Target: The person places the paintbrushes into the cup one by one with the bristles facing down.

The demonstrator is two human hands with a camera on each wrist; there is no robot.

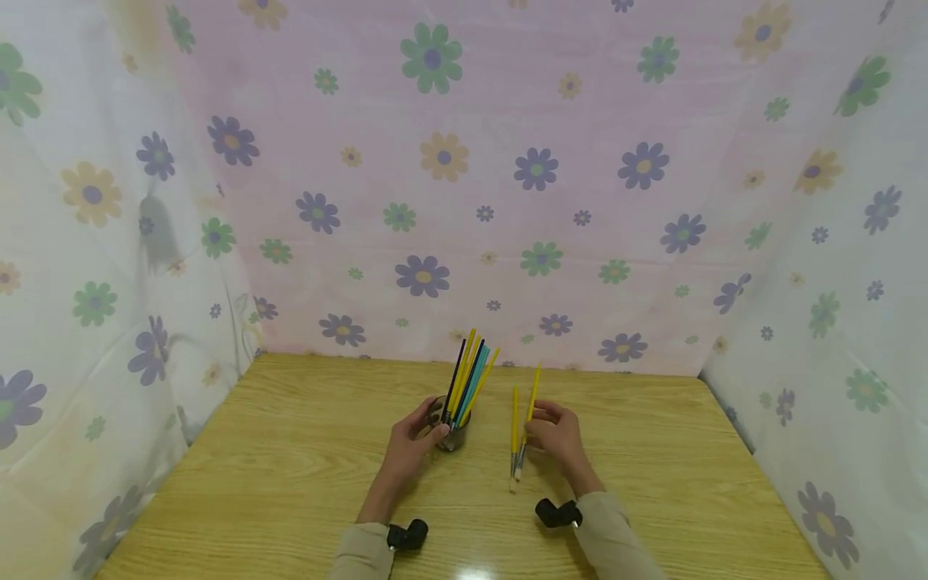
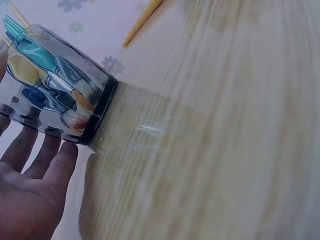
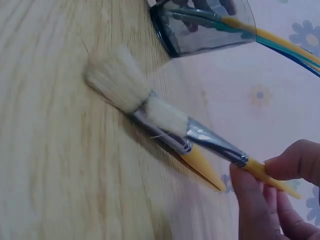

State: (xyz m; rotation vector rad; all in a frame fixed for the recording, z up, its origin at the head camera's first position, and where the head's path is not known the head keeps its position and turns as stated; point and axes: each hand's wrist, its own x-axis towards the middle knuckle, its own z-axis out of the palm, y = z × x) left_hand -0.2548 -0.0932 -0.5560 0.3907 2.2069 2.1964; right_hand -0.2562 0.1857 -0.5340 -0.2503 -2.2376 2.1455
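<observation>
A see-through, smoky glass cup (image 2: 102, 95) stands on the table, full of paintbrushes (image 1: 471, 374) with yellow, teal and dark handles, bristles down. My left hand (image 1: 410, 445) holds it from the left side, fingers round its wall and thumb at the front. Between thumb and fingers, my right hand (image 1: 558, 439) pinches a yellow-handled paintbrush (image 3: 220, 142) with pale bristles and a silver ferrule. Just beneath it a second, wider yellow-handled paintbrush (image 3: 165, 132) lies on the wood. In the right wrist view the held bristles overlap the lower brush; whether they touch, I cannot tell.
The wood-grain table (image 1: 290, 467) runs back to a flower-printed cloth (image 1: 478, 185). More of this cloth hangs on both sides. A black wrist mount (image 1: 408, 535) sits on the left sleeve, another mount (image 1: 558, 513) on the right.
</observation>
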